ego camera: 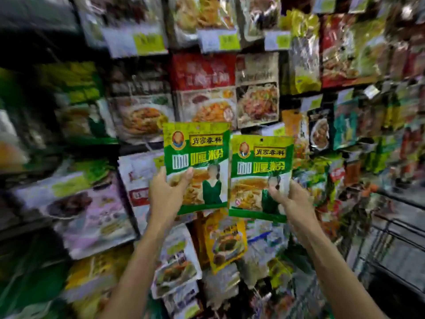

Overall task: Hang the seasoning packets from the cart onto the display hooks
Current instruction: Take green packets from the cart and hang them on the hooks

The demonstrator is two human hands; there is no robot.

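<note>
Two matching green seasoning packets are held upright in front of the display wall. My left hand [166, 192] pinches the left packet [197, 157] at its lower left, thumb on the front. My right hand [293, 199] pinches the right packet [261, 166] at its lower right edge. Each packet has a small hang hole at its top. The packets sit side by side, nearly touching, the left one a little higher. The hooks themselves are hidden behind hanging goods.
Rows of hanging seasoning packets [207, 88] fill the wall ahead, with price tags [218, 40] above. More bags [94, 217] hang at the left. A wire cart [391, 245] stands at the lower right. The surroundings are blurred.
</note>
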